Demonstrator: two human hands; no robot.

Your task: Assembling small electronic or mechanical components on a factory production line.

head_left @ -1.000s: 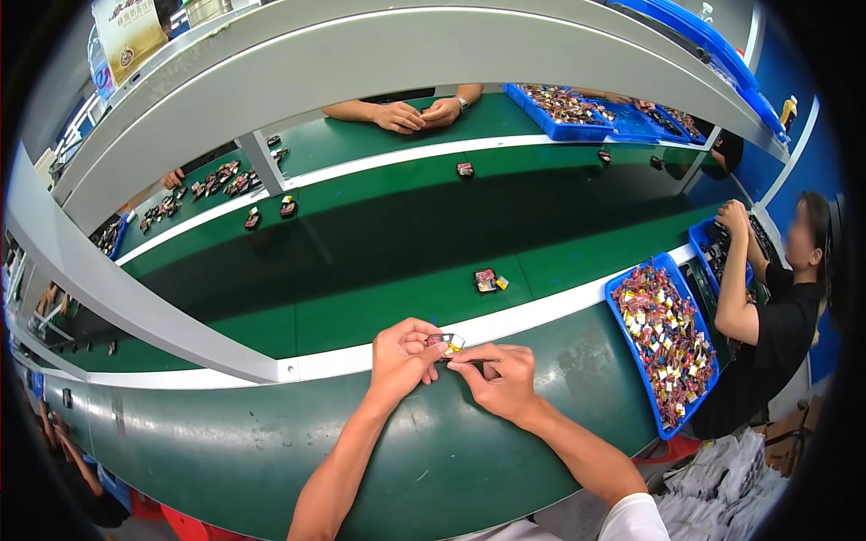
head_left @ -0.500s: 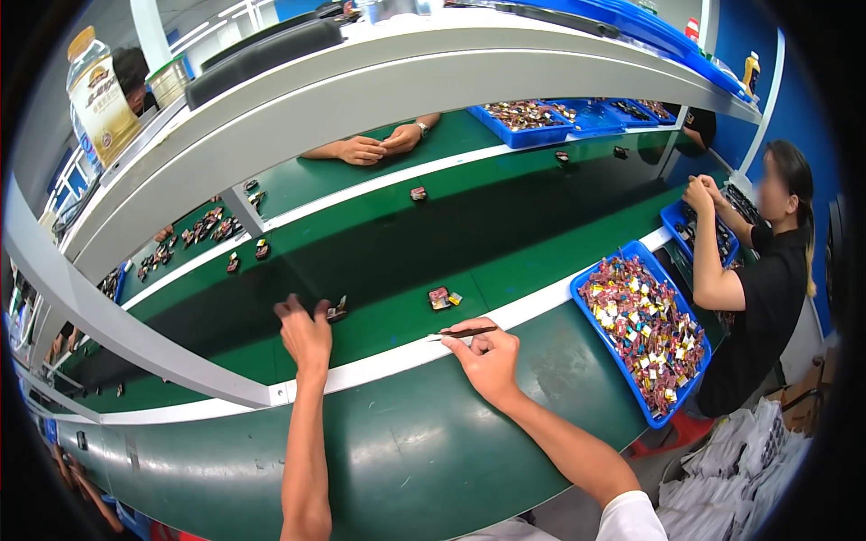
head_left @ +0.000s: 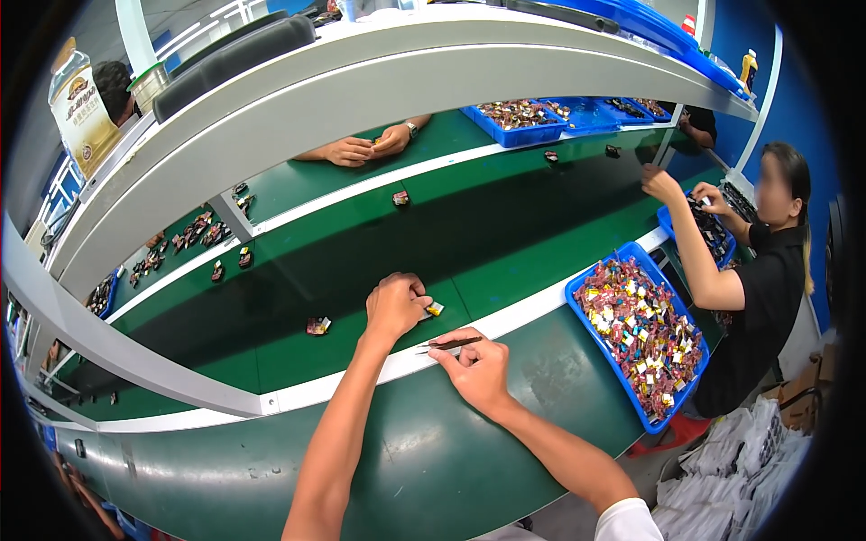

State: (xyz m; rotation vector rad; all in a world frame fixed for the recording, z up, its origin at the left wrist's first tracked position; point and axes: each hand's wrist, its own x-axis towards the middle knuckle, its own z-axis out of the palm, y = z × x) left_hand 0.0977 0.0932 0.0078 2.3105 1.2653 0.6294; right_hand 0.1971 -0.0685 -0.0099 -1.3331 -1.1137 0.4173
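My left hand (head_left: 395, 307) is over the green conveyor belt, its fingers curled down on a small electronic part (head_left: 434, 309). A yellow and white tab of that part shows beside the fingertips; the hand covers the rest. In my right hand (head_left: 478, 370) a dark pair of tweezers (head_left: 458, 343) is pinched, its tips pointing left above the white belt edge (head_left: 397, 363). Another small reddish-black part (head_left: 317, 325) with a white tab lies on the belt, left of my left hand.
A blue tray (head_left: 651, 422) heaped with reddish wrapped parts stands at my right. Beyond it a person in black (head_left: 776, 270) works over another blue tray. Across the belt are another person's hands (head_left: 365, 149). A grey shelf beam (head_left: 361, 95) spans above; its post (head_left: 171, 365) stands at left.
My left hand has moved right, from beside one part to the part nearer the tweezers. Parts on the belt have shifted slightly left. My right hand keeps hold of the tweezers.
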